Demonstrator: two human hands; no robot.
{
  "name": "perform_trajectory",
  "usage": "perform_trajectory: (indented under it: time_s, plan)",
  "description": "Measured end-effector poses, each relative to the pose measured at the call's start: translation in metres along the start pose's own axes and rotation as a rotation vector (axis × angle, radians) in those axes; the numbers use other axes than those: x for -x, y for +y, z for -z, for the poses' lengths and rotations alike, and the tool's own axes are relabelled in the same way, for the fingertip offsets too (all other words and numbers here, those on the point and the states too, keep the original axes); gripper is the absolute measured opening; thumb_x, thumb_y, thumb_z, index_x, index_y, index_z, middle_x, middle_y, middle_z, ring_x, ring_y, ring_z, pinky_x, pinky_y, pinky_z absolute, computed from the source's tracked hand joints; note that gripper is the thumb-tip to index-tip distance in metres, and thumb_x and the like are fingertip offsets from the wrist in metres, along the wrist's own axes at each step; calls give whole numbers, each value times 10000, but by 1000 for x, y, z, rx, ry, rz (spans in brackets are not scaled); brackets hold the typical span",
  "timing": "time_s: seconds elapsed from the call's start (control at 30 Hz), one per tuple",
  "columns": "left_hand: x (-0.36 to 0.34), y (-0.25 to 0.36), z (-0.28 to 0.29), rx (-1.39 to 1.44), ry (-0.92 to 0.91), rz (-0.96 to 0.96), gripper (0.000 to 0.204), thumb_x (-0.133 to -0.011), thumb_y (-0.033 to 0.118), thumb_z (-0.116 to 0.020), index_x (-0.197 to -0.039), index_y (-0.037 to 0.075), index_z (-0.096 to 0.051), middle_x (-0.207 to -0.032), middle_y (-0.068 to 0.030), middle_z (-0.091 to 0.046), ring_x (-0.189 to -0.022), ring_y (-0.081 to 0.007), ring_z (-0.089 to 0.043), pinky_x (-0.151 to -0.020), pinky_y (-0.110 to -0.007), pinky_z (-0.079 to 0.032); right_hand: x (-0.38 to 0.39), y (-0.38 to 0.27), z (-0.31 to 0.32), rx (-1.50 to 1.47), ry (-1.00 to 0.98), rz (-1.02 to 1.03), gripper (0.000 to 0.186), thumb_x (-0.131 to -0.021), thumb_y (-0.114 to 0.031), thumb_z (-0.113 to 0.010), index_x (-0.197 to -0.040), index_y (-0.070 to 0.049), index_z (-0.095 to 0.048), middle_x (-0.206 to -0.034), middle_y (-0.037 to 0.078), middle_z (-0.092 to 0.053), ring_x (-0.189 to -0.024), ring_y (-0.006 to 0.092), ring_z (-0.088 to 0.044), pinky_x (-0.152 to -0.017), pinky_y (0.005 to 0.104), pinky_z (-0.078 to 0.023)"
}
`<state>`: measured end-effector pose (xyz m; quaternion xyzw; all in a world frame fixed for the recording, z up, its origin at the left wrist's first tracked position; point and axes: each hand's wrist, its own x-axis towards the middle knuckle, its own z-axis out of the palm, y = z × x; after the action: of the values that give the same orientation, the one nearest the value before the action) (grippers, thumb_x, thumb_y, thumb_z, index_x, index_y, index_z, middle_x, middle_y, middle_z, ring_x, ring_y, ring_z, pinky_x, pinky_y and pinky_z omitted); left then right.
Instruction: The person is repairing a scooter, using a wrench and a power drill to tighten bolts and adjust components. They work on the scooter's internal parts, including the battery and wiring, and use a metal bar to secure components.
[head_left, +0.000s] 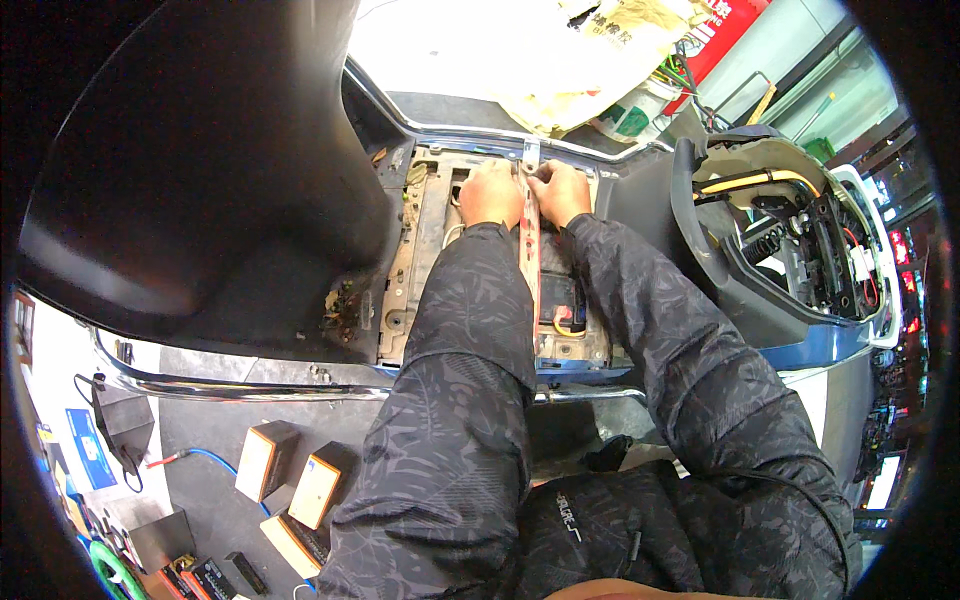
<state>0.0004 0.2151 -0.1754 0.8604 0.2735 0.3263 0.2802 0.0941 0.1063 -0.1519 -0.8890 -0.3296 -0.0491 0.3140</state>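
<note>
Between my hands a long, flat, worn reddish strip (530, 262) runs from near to far across the opened floor compartment (396, 318) of a scooter. My left hand (490, 196) is closed at the left side of the strip's far end. On the opposite side my right hand (563, 194) is closed too, its thumb and curled fingers against the same end. The fingertips of both are partly hidden. A dark battery-like block with a yellow cable (568, 330) sits in the near right part of the compartment. My left forearm covers much of its left side.
A black scooter panel (200, 200) rises at left, and the open rear body (770, 235) with exposed cables stands at right. Chrome rails (270, 388) edge the scooter. Several boxes (268, 462) lie on the floor at near left; a yellowish sack (590, 65) is behind.
</note>
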Motion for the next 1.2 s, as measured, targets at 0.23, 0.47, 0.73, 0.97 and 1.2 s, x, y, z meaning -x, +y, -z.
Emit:
perform_trajectory:
  time_s: [0.23,0.47,0.73,0.97,1.2]
  plan:
    - [-3,-3,-9,-29,-21,-33,206,-889,274,-693,-960,113,-799,-1036,-101,-748,-1066,-325,-686,-940,-460,-541,4,7,-4,122,7,214,178,-928,-173,-703,-1000,-33,-787,-1011,205,-739,-949,415,-717,-853,490,-572]
    - [-4,-3,-9,-46,-37,-18,182,-874,273,-707,-956,156,-821,-1073,-75,-749,-1096,-310,-669,-946,-448,-531,2,11,0,186,-42,329,149,-936,-149,-683,-1016,-36,-738,-1032,172,-685,-965,409,-694,-850,497,-567]
    - [-3,-1,-4,-50,-111,-33,211,-898,322,-720,-992,163,-821,-1115,-62,-736,-1136,-301,-647,-989,-452,-497,1,16,-4,82,37,293,160,-919,-164,-728,-1005,-30,-732,-1014,188,-708,-952,410,-703,-848,493,-564]
    - [-2,-4,-8,-117,-124,-100,244,-918,360,-719,-1037,179,-831,-1146,-65,-727,-1160,-308,-629,-976,-476,-483,-1,20,-6,65,37,199,195,-906,-202,-756,-960,-17,-781,-960,228,-748,-938,414,-719,-870,495,-563]
    - [-1,-2,-6,-204,-176,-114,273,-928,377,-714,-1103,213,-846,-1174,-76,-731,-1176,-321,-635,-999,-484,-487,-7,16,-2,153,-39,187,216,-909,-231,-746,-950,-27,-806,-949,227,-757,-929,400,-734,-879,482,-572]
